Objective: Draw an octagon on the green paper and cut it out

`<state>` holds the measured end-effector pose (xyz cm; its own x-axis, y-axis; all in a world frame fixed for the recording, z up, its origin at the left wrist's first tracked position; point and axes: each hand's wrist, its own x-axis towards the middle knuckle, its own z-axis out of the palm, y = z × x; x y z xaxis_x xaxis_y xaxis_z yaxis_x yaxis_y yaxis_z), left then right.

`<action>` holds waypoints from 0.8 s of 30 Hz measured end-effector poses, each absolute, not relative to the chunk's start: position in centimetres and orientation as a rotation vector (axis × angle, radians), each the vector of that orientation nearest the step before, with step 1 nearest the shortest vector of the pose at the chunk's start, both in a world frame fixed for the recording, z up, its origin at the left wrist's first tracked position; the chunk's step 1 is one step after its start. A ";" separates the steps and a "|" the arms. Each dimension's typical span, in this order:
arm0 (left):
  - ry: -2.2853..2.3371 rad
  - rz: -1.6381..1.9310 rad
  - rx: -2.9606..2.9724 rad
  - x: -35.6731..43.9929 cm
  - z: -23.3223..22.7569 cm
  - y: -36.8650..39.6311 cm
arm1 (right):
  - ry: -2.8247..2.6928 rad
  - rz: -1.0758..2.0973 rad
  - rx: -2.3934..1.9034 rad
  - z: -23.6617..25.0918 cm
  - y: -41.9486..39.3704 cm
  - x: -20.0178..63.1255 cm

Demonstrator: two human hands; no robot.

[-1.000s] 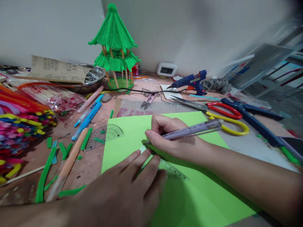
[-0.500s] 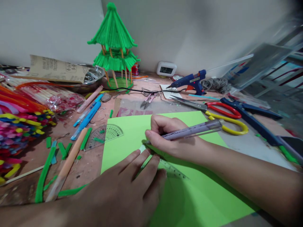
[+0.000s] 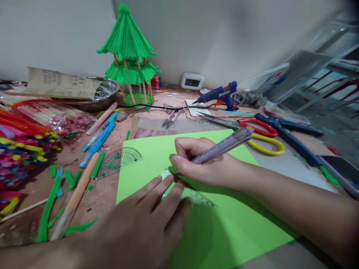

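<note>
Head view: left hand [image 3: 146,220], fingers flat, hides most of clear ruler [image 3: 196,197]; right hand [image 3: 204,164] grips pen [image 3: 221,146], tip obscured.

Print on the brown paper [image 3: 60,83] and clock [image 3: 192,81] digits are illegible.

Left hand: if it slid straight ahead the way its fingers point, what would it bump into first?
Probably the right hand. The left hand presses the clear ruler on the green paper, fingers pointing up-right, almost touching where the purple pen writes.
</note>
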<state>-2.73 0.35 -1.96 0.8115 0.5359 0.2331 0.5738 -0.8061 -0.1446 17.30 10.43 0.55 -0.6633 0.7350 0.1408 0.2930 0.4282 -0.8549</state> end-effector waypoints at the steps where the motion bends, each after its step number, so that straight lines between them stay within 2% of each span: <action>1: -0.858 -0.267 -2.793 -2.7 -1.9 0.3 | -2.184 1.174 -0.866 0.6 10.4 17.4; 24: -0.758 -0.320 -2.751 -3.3 -2.5 0.8 | -2.393 1.428 -0.840 2.5 10.8 18.9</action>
